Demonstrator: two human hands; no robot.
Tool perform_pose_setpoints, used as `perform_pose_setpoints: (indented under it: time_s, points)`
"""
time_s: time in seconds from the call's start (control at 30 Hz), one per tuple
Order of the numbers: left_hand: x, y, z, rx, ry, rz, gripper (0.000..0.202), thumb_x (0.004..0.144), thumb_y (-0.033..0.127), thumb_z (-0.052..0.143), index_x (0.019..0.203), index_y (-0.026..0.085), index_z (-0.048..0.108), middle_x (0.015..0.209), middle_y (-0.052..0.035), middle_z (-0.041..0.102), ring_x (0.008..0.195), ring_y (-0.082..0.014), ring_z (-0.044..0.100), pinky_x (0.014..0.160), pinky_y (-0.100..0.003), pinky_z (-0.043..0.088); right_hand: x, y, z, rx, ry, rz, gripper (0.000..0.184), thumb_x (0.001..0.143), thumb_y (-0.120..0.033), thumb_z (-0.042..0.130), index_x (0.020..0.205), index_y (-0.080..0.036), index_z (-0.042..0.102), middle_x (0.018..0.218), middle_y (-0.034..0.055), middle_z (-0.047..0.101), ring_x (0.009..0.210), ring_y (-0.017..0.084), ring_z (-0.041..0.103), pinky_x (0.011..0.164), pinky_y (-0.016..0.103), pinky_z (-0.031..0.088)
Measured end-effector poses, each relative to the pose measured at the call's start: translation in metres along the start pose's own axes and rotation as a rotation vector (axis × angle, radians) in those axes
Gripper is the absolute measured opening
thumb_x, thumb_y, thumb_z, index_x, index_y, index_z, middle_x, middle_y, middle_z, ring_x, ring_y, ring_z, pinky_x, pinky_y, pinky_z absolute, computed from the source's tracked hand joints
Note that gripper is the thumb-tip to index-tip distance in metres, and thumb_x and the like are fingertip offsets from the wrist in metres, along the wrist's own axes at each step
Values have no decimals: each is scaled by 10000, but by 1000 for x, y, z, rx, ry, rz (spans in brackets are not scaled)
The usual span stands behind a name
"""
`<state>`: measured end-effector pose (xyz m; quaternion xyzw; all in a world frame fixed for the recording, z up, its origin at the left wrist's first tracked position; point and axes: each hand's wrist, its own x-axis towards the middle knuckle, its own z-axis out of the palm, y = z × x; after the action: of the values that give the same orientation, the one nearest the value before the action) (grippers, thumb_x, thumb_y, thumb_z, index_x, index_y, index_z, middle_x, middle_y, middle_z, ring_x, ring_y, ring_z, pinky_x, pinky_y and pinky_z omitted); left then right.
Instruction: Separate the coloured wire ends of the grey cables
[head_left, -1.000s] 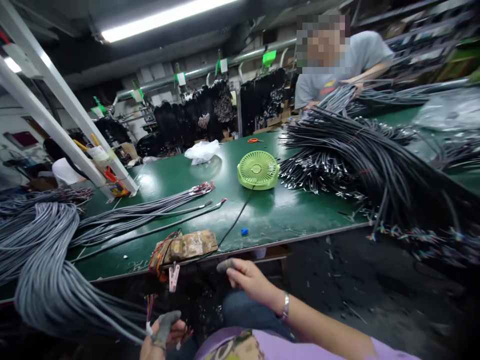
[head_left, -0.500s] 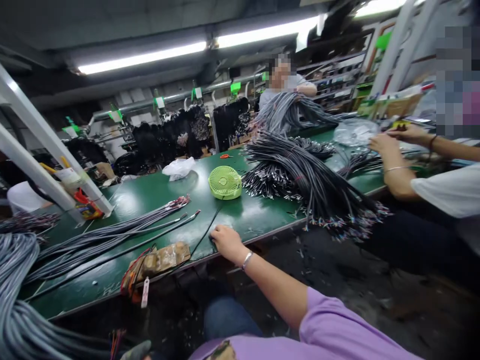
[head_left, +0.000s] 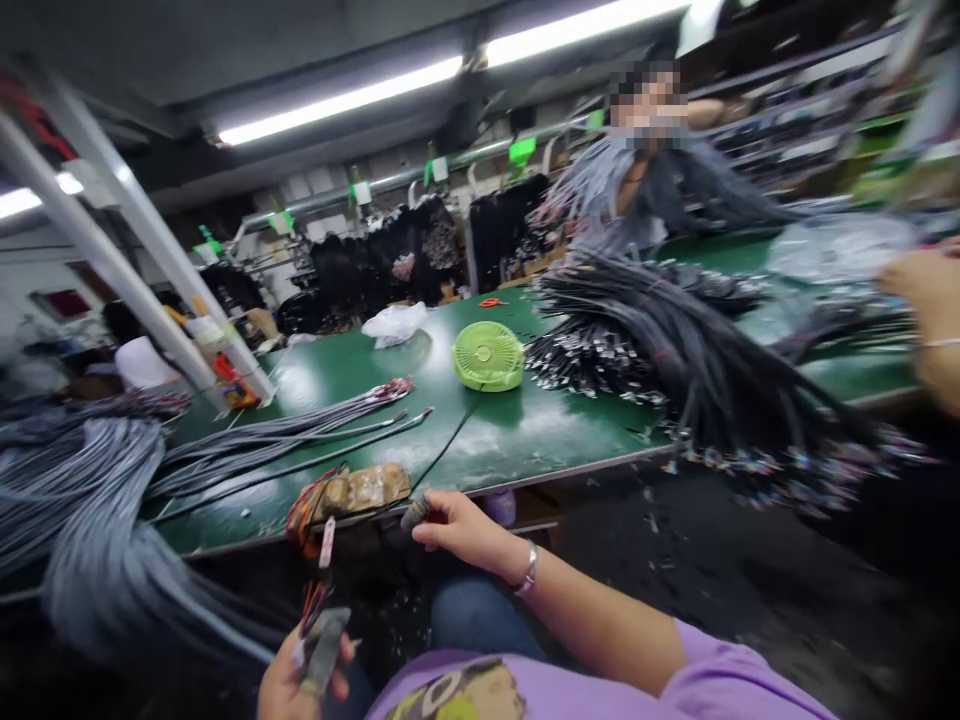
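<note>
At the lower left, my left hand (head_left: 304, 665) is closed around the end of a grey cable (head_left: 225, 630) with coloured wires (head_left: 313, 605) sticking up from the grip. A grey covering (head_left: 328, 640) is on one of its digits. My right hand (head_left: 457, 525), with a silver bracelet, is raised just in front of the table edge. Its fingers are curled together, with a grey piece at the tips; whether that is a finger cover or a held thing cannot be made out. Beside it on the table edge lies a brown taped block (head_left: 369, 488) with red and black wires.
On the green table (head_left: 495, 440) stand a green fan (head_left: 487, 357), grey cables (head_left: 285, 437) and a large black cable bundle (head_left: 675, 340). A drape of grey cables (head_left: 112, 550) hangs off the left edge. Co-workers' hands are at the far side and at right (head_left: 926, 300).
My right hand has left the tabletop and come back past its edge. My left hand has risen into view with wire ends. The view has turned left; the co-worker opposite has lifted the grey bundle.
</note>
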<state>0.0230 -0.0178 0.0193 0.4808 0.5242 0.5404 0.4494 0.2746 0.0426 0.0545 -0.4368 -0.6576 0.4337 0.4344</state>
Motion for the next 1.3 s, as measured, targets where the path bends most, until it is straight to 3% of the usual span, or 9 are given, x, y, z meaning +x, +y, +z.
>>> perform_pose_setpoints:
  time_s: [0.1, 0.23, 0.43, 0.7, 0.93, 1.13, 1.2, 1.3]
  points:
    - [0, 15, 10, 43, -45, 44, 368, 681, 471, 696, 893, 171, 669, 770, -44, 701, 455, -96, 516, 481, -228, 430, -5, -6, 41, 594, -195, 110, 240, 667, -289, 714, 841, -147, 630, 711, -23, 576, 581, 85, 523, 586, 248, 493]
    - [4, 27, 16, -66, -24, 69, 314, 716, 356, 701, 944, 155, 621, 805, -31, 672, 463, -64, 500, 454, -193, 416, 0, -10, 79, 824, -355, 284, 327, 621, -316, 774, 856, -146, 623, 741, -12, 612, 571, 66, 543, 601, 232, 489]
    - [-2, 22, 5, -254, 79, 31, 335, 685, 303, 737, 940, 140, 594, 775, -25, 636, 510, -86, 555, 440, -192, 438, 10, -3, 108, 804, -411, 322, 338, 621, -323, 785, 862, -153, 622, 723, -1, 626, 599, 88, 572, 570, 224, 474]
    - [-6, 4, -6, -269, 70, -39, 353, 651, 253, 762, 946, 145, 600, 755, -9, 630, 517, -89, 576, 466, -196, 440, 6, 15, 122, 647, -406, 312, 291, 671, -367, 726, 827, -152, 608, 668, 0, 615, 590, 106, 552, 554, 241, 457]
    - [1, -9, -3, -244, 194, -84, 310, 641, 254, 759, 875, 148, 586, 691, 21, 604, 428, -44, 482, 393, -162, 360, 4, 24, 123, 447, -183, 146, 241, 700, -386, 688, 830, -187, 647, 738, 5, 612, 661, 133, 525, 608, 260, 443]
    - [7, -15, -13, -280, 309, -72, 290, 626, 219, 759, 834, 139, 574, 712, 21, 593, 433, -36, 467, 374, -152, 351, 10, 33, 124, 671, -9, 274, 254, 724, -390, 669, 885, -202, 611, 644, -32, 501, 524, 93, 426, 516, 242, 404]
    - [8, -17, -17, -277, 337, -83, 306, 623, 224, 762, 846, 138, 570, 728, 18, 596, 432, -34, 470, 376, -154, 356, 11, 34, 126, 691, -55, 316, 283, 752, -419, 638, 923, -198, 589, 613, -41, 466, 515, 90, 422, 528, 244, 423]
    - [6, -20, -16, -247, 323, -78, 319, 639, 251, 758, 870, 147, 565, 758, 16, 602, 452, -41, 491, 396, -163, 379, 10, 33, 130, 657, -282, 299, 381, 726, -429, 672, 1009, -202, 556, 727, -7, 552, 589, 106, 500, 581, 260, 459]
